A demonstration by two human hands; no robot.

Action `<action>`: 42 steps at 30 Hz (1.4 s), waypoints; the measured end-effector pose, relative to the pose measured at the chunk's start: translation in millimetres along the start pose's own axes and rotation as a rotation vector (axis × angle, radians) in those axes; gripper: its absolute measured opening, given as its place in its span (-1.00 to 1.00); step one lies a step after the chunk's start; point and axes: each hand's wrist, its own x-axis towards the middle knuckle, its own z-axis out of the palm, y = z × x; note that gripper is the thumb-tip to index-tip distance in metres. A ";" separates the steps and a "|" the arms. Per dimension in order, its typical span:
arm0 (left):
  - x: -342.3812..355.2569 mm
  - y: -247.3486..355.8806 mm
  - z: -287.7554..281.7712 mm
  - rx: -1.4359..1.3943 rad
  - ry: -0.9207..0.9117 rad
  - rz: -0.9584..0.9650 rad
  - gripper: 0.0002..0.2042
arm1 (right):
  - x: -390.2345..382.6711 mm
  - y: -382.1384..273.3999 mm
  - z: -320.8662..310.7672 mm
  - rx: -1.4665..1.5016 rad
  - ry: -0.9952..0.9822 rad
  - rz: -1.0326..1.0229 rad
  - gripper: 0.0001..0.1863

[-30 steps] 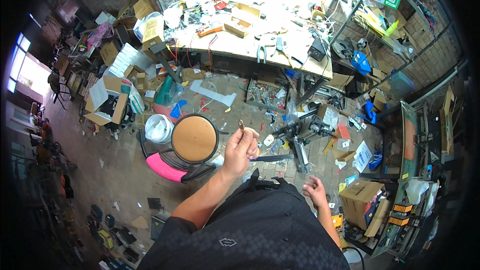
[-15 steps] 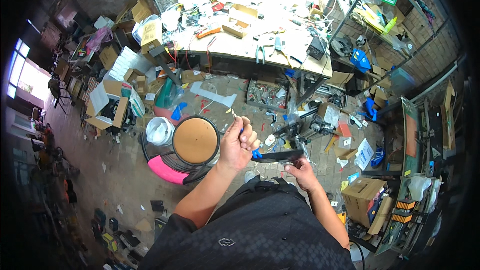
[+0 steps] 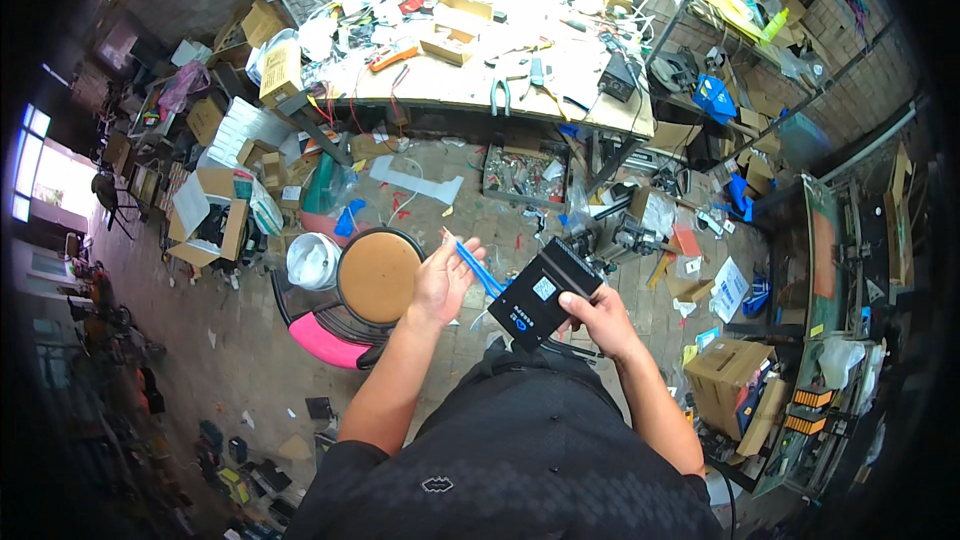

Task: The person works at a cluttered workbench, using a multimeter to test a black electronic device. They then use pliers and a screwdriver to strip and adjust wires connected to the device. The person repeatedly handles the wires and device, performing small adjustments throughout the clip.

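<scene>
My right hand [image 3: 603, 323] grips a flat black box [image 3: 530, 316] by its right edge, thumb on top and the other fingers hidden beneath. The box is tilted, and its face with a small white square code is turned up. Blue wires [image 3: 480, 270] run from the box's left side to my left hand [image 3: 441, 282]. My left palm is partly turned up, and the wires lie between its thumb and loosely bent fingers. Their pale tips stick out past the thumb.
Ahead stands a cluttered workbench [image 3: 455, 90] with pliers [image 3: 500, 95] and an open carton [image 3: 450, 42]. A round-seated chair [image 3: 380, 275] is at my left, beside a white bucket [image 3: 316, 262]. A clamp-like machine [image 3: 630, 235] stands ahead right, near a cardboard box [image 3: 728, 380]. Scraps litter the floor.
The black box has turned from edge-on to face-up. My left hand has shifted slightly left and loosened from a closed grip, baring more of the blue wires. The view has shifted a little.
</scene>
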 end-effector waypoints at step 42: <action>25.8 -76.1 219.0 0.895 -1.108 -0.001 -0.77 | -95.4 74.0 39.7 0.290 1.131 -0.219 -0.58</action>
